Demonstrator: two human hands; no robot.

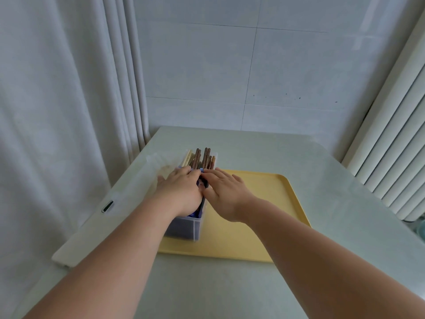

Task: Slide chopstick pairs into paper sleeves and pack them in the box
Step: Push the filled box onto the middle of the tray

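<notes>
A clear plastic box (184, 229) stands on the left part of a yellow tray (264, 203). Brown and pale chopstick ends (204, 157) stick out past its far end, and blue paper sleeves (202, 184) show between my hands. My left hand (181, 189) lies over the top of the box with its fingers resting on the sleeved chopsticks. My right hand (225, 194) sits just right of it, fingers fairly straight, fingertips touching the blue sleeves at the same spot. Most of what is in the box is hidden under my hands.
The tray lies on a pale green table (230, 291). A translucent plastic piece (158, 162) lies left of the box. A white curtain (69, 111) hangs at the left, a tiled wall (230, 77) behind, a white radiator (391, 146) at the right.
</notes>
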